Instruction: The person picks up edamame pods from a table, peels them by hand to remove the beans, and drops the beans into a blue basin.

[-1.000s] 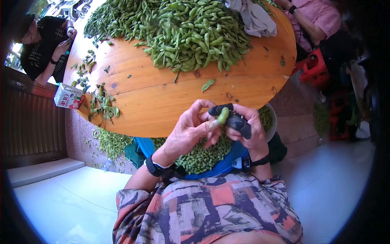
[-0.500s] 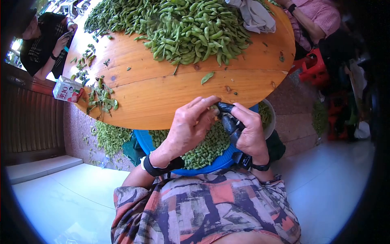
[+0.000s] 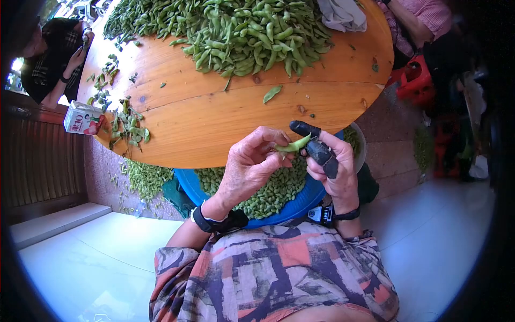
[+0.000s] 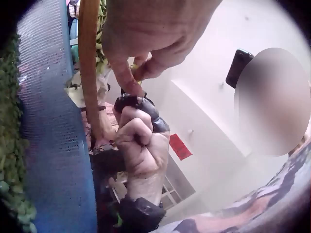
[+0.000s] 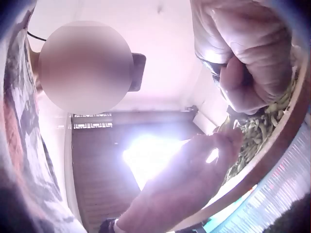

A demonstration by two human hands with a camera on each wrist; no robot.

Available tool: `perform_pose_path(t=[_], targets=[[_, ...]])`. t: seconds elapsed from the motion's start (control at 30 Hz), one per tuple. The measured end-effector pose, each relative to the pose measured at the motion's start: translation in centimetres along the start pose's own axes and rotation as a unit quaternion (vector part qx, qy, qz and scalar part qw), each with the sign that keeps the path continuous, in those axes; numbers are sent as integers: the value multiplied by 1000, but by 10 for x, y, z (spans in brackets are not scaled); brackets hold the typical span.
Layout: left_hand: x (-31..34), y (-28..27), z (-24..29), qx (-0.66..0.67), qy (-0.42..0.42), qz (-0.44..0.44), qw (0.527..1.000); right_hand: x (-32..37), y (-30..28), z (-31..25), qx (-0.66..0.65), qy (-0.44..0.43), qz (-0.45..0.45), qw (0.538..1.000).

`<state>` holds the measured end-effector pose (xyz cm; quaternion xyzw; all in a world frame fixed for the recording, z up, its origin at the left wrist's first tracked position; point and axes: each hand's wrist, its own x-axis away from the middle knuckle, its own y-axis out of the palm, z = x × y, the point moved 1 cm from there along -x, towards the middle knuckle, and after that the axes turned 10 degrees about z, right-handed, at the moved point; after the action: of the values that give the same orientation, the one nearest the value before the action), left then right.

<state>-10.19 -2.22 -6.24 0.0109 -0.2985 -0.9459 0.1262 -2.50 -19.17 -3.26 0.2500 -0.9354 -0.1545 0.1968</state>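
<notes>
Just past the table's near edge, my left hand (image 3: 241, 169) pinches a green soybean pod (image 3: 295, 145) between thumb and fingers, its free end pointing to the right. My right hand (image 3: 340, 166) is close beside it, with black covers (image 3: 323, 154) on thumb and index finger. That index finger is stretched out, apart from the thumb, and the pod's tip is right at the thumb. In the right wrist view the other right fingers (image 5: 238, 92) are curled in. Below both hands, shelled green beans (image 3: 268, 196) fill a blue basin (image 3: 300, 205).
A big heap of pods (image 3: 252, 37) covers the far part of the round wooden table (image 3: 214, 118), beside a grey cloth (image 3: 343, 16). Loose pods and a carton (image 3: 84, 119) are at the left edge. Several empty hulls (image 3: 147, 180) lie on the floor. Two other people sit across.
Half a second ago both hands met over a pod mostly hidden by the fingers. Now the right index finger has lifted away from the thumb, and a long pod shows in the left hand.
</notes>
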Motion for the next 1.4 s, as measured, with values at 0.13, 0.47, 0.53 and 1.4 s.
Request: perform_pose_path(t=[0.13,0.47,0.53,1.4], targets=[[2,1,-3,-5,6,3,1000,2,-1,3,40,0,-21,999],[6,4,-9,-280,166,43,945,7,-4,-1,160,-25,-4,987],[6,3,-11,-262,171,40,949,7,-2,-1,181,-30,12,983],[35,0,-2,-147,-86,53,984,33,17,15,358,-238,31,902]])
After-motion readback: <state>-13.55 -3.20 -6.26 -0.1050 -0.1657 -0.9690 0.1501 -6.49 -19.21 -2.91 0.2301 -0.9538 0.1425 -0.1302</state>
